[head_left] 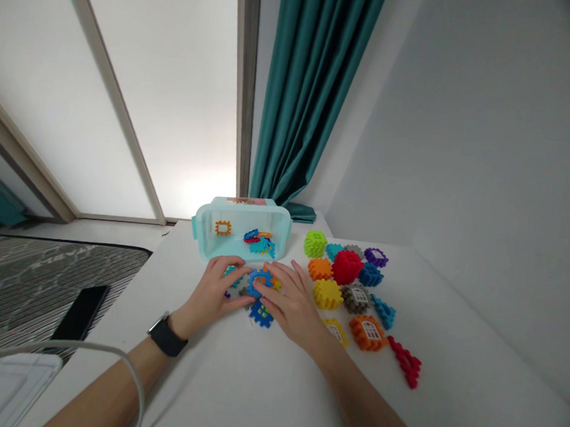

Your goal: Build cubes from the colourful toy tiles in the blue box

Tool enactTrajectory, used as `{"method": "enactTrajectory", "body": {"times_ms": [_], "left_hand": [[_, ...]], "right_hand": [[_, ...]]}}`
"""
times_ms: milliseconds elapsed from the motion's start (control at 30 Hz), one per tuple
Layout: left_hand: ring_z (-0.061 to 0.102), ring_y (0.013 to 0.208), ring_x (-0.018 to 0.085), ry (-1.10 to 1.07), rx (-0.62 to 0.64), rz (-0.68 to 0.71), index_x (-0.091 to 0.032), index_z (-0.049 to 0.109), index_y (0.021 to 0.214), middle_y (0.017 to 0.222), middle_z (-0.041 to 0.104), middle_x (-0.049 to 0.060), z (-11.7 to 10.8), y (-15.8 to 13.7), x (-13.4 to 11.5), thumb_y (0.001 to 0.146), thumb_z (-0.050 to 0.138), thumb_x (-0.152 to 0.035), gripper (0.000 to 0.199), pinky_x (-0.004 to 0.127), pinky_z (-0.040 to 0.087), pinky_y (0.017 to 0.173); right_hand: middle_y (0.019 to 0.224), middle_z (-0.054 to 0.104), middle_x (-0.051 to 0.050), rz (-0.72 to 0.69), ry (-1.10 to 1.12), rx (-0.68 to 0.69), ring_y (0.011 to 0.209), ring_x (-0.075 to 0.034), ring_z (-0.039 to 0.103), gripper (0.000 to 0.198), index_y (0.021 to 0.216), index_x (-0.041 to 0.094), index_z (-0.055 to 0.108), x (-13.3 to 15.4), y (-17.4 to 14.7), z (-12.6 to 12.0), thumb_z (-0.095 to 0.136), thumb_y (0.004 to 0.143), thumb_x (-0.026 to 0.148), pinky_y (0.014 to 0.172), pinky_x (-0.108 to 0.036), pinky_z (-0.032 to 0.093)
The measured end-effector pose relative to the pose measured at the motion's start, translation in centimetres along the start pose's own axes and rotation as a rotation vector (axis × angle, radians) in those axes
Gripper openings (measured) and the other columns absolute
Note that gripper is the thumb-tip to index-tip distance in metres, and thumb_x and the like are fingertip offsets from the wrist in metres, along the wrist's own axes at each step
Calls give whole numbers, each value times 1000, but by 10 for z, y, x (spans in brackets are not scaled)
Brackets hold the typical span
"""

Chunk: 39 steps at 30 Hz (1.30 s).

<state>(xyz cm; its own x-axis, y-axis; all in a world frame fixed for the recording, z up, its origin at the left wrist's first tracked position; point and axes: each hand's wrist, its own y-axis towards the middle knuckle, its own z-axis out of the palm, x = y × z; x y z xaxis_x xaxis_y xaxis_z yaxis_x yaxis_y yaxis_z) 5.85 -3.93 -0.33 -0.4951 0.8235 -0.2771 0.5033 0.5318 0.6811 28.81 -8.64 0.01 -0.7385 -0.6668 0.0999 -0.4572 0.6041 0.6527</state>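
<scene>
A blue toothed interlocking block (259, 282) with an opening in its middle is between my two hands, just in front of the plastic bin. My left hand (214, 290) curves round its left side, thumb and fingertips at its edge. From the right, my right hand (294, 305) grips it, fingers over the far edge and thumb on its face. Below lies a darker blue block (261, 314) with green marks. Teal, grey and yellow pieces show partly around and under my fingers; their full shapes are hidden.
A pale turquoise bin (205, 234) with several pieces inside stands behind my hands. Right of them are a red block (347, 267), an orange window block (368, 332) and several others. A red jagged piece (405, 362) lies near. A cable (109, 349) crosses at lower left.
</scene>
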Motion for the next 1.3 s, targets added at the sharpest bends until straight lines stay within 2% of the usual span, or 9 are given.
{"method": "enactTrajectory", "body": {"times_ms": [267, 400, 533, 700, 833, 967, 1100, 1300], "left_hand": [[55, 110, 28, 19, 16, -25, -23, 60, 126, 117, 60, 12, 3, 2, -6, 87, 70, -44, 46, 46, 49, 95], [55, 111, 28, 14, 27, -50, -23, 60, 127, 118, 60, 12, 4, 6, -10, 88, 69, -44, 45, 45, 49, 95], [55, 111, 27, 10, 27, -33, -22, 60, 125, 118, 59, 12, 7, 14, -14, 88, 69, -43, 43, 44, 48, 96], [55, 112, 28, -11, 27, -17, -22, 57, 124, 119, 58, 11, 16, 28, -24, 89, 68, -42, 42, 44, 47, 97], [55, 112, 29, -41, 46, 24, -22, 57, 122, 119, 58, 12, 30, 41, -36, 88, 68, -45, 43, 45, 48, 96], [56, 110, 28, -67, 91, 63, -23, 58, 121, 117, 59, 11, 50, 58, -55, 87, 69, -47, 43, 46, 48, 96], [56, 112, 28, -110, 115, 104, -22, 57, 121, 119, 58, 11, 75, 80, -76, 85, 71, -41, 43, 45, 47, 96], [55, 113, 29, -142, 160, 143, -22, 57, 117, 121, 58, 10, 109, 115, -99, 83, 75, -44, 44, 45, 47, 94]], "right_hand": [[135, 60, -10, 82, 100, -13, 130, -26, 51, 33, 128, 28, 59, -2, -2, 2, 57, 96, 23, 117, -58, 29], [135, 60, -9, 121, 124, -8, 129, -27, 51, 30, 125, 28, 60, -3, -2, -1, 57, 95, 23, 116, -58, 30], [133, 60, -9, 169, 134, -24, 126, -28, 52, 31, 123, 29, 61, -5, -3, -7, 60, 93, 23, 111, -56, 36], [135, 60, -9, 193, 123, -46, 125, -28, 51, 29, 124, 26, 60, -9, -8, -22, 58, 95, 22, 111, -55, 37], [138, 59, -8, 234, 89, -67, 126, -27, 51, 31, 126, 28, 58, -14, -24, -39, 55, 96, 21, 109, -53, 39], [135, 61, -8, 287, 20, -88, 126, -29, 51, 26, 120, 27, 62, -25, -48, -59, 58, 95, 24, 108, -53, 40], [134, 63, -8, 320, -15, -136, 124, -29, 53, 26, 118, 27, 63, -44, -70, -79, 58, 93, 21, 107, -54, 42], [134, 63, -10, 375, 8, -164, 125, -28, 54, 27, 117, 26, 65, -79, -94, -105, 58, 92, 19, 105, -54, 44]]}}
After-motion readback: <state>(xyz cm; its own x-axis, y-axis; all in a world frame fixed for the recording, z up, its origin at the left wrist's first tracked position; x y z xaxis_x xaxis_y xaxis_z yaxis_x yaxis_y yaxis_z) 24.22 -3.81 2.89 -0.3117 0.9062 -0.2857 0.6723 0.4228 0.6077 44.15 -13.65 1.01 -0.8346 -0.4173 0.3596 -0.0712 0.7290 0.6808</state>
